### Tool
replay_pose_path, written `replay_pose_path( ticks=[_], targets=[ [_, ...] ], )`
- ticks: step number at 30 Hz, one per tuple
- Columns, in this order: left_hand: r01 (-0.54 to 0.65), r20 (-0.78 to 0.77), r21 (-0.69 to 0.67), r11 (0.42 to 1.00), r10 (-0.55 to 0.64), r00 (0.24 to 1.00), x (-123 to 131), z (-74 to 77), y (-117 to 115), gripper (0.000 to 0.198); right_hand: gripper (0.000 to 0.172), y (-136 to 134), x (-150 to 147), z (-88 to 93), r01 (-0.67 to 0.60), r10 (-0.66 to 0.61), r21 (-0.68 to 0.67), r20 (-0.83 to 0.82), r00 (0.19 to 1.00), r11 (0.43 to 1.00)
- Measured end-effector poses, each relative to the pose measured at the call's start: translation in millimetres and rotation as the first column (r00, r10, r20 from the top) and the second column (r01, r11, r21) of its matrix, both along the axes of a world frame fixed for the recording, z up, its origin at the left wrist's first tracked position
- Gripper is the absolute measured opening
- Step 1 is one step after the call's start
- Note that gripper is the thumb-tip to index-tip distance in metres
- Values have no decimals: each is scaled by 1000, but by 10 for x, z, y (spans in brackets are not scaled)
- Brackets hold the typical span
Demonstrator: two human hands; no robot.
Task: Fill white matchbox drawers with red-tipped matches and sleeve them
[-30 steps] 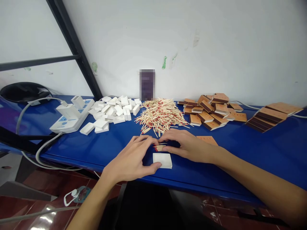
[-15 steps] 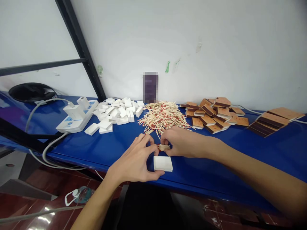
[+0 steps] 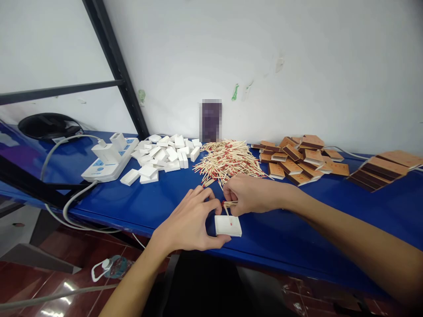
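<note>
A small bundle of matches is pinched in my right hand, red heads toward the left, just beyond a white matchbox tray. One match slants away from the bundle toward the tray, and a red spot shows in the tray. My left hand curves around the tray's left end, its thumb along the near edge and its index finger by the far edge and the match heads. Beyond both hands lies a large heap of loose matches. The fingertips of my right hand are partly hidden.
White matchbox trays are piled at the back left, beside a power strip with chargers. Brown matchbox sleeves lie at the back right, with more sleeves farther right. A black shelf post rises at left.
A single match has slipped out of line with the bundle toward the tray, where a red spot now shows. Both hands stay near the same place; the view has shifted slightly.
</note>
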State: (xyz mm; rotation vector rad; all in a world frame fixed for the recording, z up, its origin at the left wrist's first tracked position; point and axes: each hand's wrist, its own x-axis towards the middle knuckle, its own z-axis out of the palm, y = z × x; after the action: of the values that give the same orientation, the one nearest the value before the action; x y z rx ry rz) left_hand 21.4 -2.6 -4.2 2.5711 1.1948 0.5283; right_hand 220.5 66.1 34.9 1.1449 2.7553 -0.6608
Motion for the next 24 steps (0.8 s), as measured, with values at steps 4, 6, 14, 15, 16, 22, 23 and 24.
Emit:
replay_pose_path(
  ticks=[4, 6, 14, 15, 16, 22, 23, 24],
  targets=[
    [-14, -2, -3, 1000, 14, 1000, 2, -1, 0, 36, 17, -5, 2, 11, 2, -2, 5, 6, 1000, 1000],
    [-19, -2, -9, 1000, 19, 1000, 4, 2, 2, 36, 18, 5, -3, 13, -10, 10, 16, 19, 1000, 1000],
    [19, 39, -9, 1000, -18, 999, -8, 5, -9, 44, 16, 25, -25, 64, -27, 22, 54, 87, 996, 998],
    [54, 52, -5, 999, -54, 997, -15, 4, -11, 45, 16, 26, -27, 73, -34, 28, 60, 97, 995, 998],
    [100, 66, -4, 995, -99, 993, -22, 3, -12, 42, 16, 29, -28, 80, -39, 32, 62, 104, 994, 997],
    [263, 127, -99, 960, -250, 960, -42, -11, 14, 24, 13, 66, -8, 85, -75, 76, -10, 55, 996, 997],
    [261, 122, -106, 960, -248, 961, -41, -11, 18, 23, 13, 71, -4, 86, -79, 80, -29, 57, 995, 996],
    [259, 116, -103, 960, -247, 962, -39, -10, 21, 23, 15, 78, -1, 87, -81, 84, -44, 59, 995, 996]
  ],
)
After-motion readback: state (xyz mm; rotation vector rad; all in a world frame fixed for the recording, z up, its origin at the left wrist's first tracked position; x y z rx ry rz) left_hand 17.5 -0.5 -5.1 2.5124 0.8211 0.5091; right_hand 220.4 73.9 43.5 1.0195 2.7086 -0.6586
